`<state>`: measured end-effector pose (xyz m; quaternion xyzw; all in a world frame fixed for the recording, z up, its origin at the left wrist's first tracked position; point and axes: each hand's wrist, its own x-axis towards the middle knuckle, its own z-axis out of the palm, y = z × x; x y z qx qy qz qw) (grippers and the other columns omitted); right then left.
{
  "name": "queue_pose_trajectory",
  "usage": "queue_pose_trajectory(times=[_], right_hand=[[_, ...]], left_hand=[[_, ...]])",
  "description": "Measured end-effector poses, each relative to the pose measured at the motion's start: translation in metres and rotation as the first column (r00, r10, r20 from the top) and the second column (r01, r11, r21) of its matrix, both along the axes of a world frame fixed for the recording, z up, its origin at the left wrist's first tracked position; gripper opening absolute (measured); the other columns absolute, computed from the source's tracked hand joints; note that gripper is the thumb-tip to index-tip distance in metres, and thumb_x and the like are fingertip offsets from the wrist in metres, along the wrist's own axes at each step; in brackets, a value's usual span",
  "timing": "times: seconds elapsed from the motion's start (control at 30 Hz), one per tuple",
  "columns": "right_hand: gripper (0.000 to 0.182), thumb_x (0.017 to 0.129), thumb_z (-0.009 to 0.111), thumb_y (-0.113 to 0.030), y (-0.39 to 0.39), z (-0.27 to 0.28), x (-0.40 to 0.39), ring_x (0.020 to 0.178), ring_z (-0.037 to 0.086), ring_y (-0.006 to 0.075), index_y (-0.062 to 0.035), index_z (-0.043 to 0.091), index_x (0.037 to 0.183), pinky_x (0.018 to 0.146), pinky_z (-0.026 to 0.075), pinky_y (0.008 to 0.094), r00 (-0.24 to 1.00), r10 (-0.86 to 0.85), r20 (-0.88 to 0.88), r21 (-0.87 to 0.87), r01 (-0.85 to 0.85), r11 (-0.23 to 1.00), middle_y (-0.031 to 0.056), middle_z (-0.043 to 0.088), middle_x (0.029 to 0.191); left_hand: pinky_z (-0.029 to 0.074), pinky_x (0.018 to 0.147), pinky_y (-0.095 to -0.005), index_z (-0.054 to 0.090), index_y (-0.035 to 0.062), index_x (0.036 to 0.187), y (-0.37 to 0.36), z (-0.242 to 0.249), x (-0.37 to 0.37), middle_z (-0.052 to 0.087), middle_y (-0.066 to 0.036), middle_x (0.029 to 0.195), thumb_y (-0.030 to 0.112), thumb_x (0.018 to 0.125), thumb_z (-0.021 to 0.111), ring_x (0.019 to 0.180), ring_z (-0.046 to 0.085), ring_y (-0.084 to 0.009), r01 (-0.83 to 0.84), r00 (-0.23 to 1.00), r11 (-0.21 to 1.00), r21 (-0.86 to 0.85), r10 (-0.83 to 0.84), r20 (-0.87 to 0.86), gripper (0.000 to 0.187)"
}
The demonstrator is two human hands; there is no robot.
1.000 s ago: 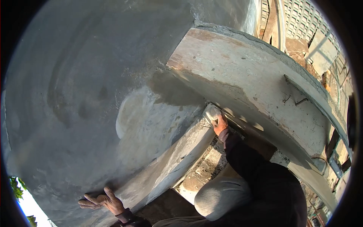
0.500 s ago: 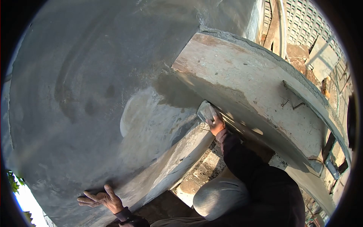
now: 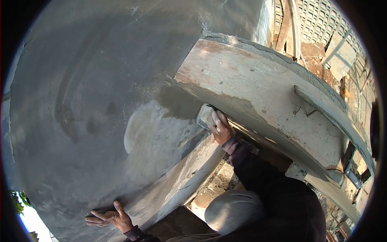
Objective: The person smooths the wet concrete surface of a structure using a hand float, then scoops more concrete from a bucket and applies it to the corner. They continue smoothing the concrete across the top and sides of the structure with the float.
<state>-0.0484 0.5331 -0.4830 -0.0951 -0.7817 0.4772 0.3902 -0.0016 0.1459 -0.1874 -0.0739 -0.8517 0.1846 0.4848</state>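
Note:
My right hand (image 3: 221,128) is closed around a small plastering float (image 3: 206,115), pale and block-like, its exact shape partly covered by the fingers. The float lies against the grey plastered wall (image 3: 92,80), in the corner where the wall meets a projecting slab (image 3: 238,76). Just above it is a dark damp plaster patch (image 3: 175,101), with a lighter smeared patch (image 3: 143,127) to the left. Low on the wall, my left hand (image 3: 117,220) rests with its fingers spread, holding nothing.
A plastered ledge (image 3: 193,173) runs below the right hand. Bent metal rods (image 3: 310,113) stick out of the slab near its curved edge strip (image 3: 334,117). Boards (image 3: 340,54) and rubble lie beyond at upper right. My knee (image 3: 234,211) is close to the ledge.
My right hand and the float have shifted left in view, and the slab appears further left too. My left hand stays spread on the wall, slightly lower and to the right.

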Motion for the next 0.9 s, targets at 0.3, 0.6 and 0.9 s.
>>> queue_pose_trajectory(times=[0.3,0.6,0.9], right_hand=[[0.064,0.074,0.069,-0.007,-0.001,0.009,0.024,0.115,0.046,0.0398,-0.0074,0.043,0.133,0.095,0.04,0.0427,1.0,-0.01,-0.01,-0.062,0.009,0.998,0.0241,0.048,0.125],[0.062,0.078,0.065,-0.007,-0.002,0.111,-0.01,0.106,0.045,0.0485,-0.0027,0.04,0.134,0.092,0.039,0.0478,0.973,0.025,-0.231,0.135,0.006,0.991,0.0289,0.043,0.123],[0.065,0.079,0.063,-0.009,0.002,-0.018,0.031,0.113,0.043,0.0447,-0.0112,0.036,0.139,0.094,0.038,0.0454,0.98,-0.02,0.196,0.091,0.002,0.996,0.0286,0.041,0.128]], left_hand=[[0.009,0.104,-0.061,0.008,0.0091,0.144,0.004,0.002,0.002,-0.005,-0.023,0.149,0.063,0.082,0.051,0.136,-0.007,-0.0441,-0.008,1.0,0.999,-0.034,0.008,0.014,0.092],[0.007,0.105,-0.0598,0.006,0.0092,0.144,0.008,0.003,0.002,-0.006,-0.024,0.149,0.064,0.084,0.045,0.136,-0.007,-0.0451,-0.013,1.0,0.999,-0.04,0.013,0.0,0.09],[0.007,0.105,-0.0588,0.006,0.01,0.145,0.008,0.004,0.002,-0.005,-0.023,0.15,0.064,0.086,0.043,0.136,-0.007,-0.044,-0.022,1.0,0.998,-0.053,0.022,-0.012,0.088]])
